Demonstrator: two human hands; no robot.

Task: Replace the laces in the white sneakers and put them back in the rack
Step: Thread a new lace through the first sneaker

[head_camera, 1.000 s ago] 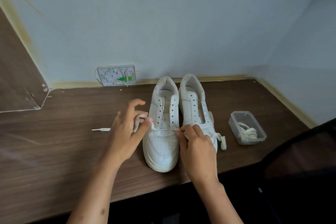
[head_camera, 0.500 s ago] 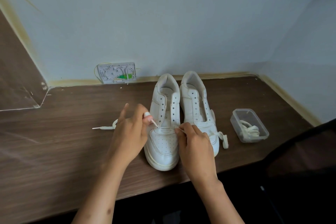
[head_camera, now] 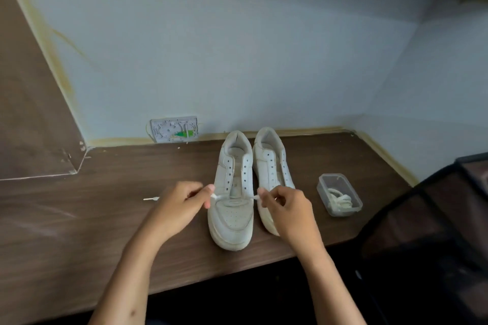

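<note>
A: Entry, head view. Your left hand [head_camera: 179,206] pinches one end of the white lace [head_camera: 216,196] between thumb and forefinger, just left of the near sneaker's lowest eyelets.

B: And your right hand [head_camera: 286,208]?

A: Its grip is pinched on the other end of the same lace, at the right side of that sneaker, fingers curled. The lace crosses the tongue at the bottom eyelet row; the span between your hands is short and partly blurred.

B: Where do the shoes stand?

A: The left sneaker [head_camera: 232,198] sits on the table [head_camera: 79,219], toe toward you, heel toward the wall. The right sneaker [head_camera: 272,166] stands just beside it, touching or nearly so; your right hand covers its toe. The upper eyelets on both are bare.

B: Anything else on the table?

A: A lace tip [head_camera: 151,198] pokes out from behind your left hand, lying flat on the wood. A clear plastic container [head_camera: 339,194] sits to the right of the shoes, apart from them, with a coiled white lace inside. A wall socket plate [head_camera: 174,129] is fixed at the back edge.
</note>
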